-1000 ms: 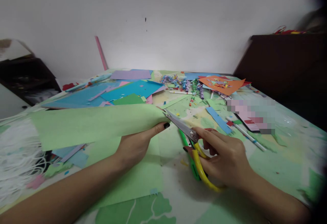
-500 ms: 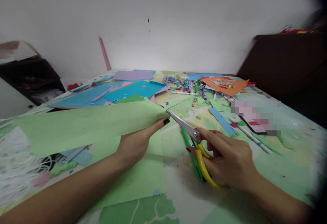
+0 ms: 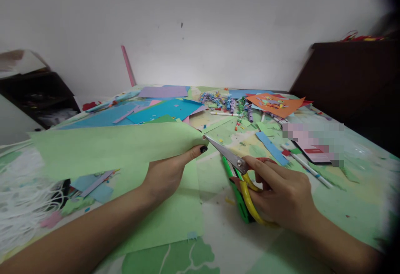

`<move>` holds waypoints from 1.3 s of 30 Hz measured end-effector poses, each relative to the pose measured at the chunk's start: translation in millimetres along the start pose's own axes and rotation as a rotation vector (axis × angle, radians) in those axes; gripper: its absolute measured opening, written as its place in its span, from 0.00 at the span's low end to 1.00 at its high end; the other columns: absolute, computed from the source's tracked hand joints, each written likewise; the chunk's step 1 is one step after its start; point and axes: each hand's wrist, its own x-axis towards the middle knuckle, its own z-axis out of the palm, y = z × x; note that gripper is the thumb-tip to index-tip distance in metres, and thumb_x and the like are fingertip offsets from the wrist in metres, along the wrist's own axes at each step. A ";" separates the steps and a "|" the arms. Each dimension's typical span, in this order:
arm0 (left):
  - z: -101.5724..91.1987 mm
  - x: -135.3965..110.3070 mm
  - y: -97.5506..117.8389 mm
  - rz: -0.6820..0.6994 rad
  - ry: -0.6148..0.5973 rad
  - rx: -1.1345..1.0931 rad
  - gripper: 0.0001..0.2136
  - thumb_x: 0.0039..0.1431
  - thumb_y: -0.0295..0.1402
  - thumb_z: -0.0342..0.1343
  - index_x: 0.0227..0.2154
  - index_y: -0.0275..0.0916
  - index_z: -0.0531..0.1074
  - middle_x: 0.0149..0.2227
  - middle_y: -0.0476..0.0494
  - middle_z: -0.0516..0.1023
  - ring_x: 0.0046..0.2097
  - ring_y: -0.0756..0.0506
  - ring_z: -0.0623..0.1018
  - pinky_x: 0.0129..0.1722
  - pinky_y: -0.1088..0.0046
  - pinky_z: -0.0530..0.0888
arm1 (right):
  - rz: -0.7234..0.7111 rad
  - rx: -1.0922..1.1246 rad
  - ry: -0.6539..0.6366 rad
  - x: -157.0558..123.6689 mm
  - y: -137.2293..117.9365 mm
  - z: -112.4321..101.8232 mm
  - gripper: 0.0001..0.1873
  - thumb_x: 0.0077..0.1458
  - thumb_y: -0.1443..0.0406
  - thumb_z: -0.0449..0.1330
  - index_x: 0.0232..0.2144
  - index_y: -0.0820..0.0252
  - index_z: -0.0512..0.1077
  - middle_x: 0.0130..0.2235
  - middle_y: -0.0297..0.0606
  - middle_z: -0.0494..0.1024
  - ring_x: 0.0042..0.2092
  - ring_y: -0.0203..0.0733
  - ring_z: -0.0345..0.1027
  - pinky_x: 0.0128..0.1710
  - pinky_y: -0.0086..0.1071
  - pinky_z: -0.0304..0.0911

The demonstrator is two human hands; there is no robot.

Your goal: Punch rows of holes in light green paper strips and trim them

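My left hand (image 3: 168, 172) pinches the right end of a long light green paper sheet (image 3: 109, 147) and holds it lifted over the table. My right hand (image 3: 281, 194) is closed on the yellow handles of a pair of scissors (image 3: 233, 159). The blade tips touch the paper's right edge, beside my left thumb. A green pen or second handle (image 3: 237, 199) lies under my right hand. Another light green sheet (image 3: 175, 219) lies flat beneath my left wrist.
Blue sheets (image 3: 162, 109), a purple sheet (image 3: 162, 91) and an orange sheet (image 3: 275, 104) with scraps cover the far table. Curled paper strips (image 3: 225, 101), markers (image 3: 308, 169) and a blue strip (image 3: 271, 148) lie to the right. White string (image 3: 18, 190) sits at left; a dark cabinet (image 3: 353, 82) stands at right.
The green sheet's left part has sunk lower and shifted slightly right. The scissors' blades have stayed at the paper's edge, and my right hand has moved slightly down.
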 end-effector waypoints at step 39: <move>1.3 43.2 -58.2 0.839 -0.639 0.754 0.12 0.60 0.26 0.46 0.31 0.36 0.75 0.38 0.37 0.77 0.39 0.43 0.76 0.42 0.63 0.73 | 0.539 -0.304 -0.646 15.3 80.6 13.0 0.22 0.53 0.63 0.54 0.47 0.68 0.75 0.40 0.58 0.74 0.48 0.63 0.66 0.43 0.47 0.59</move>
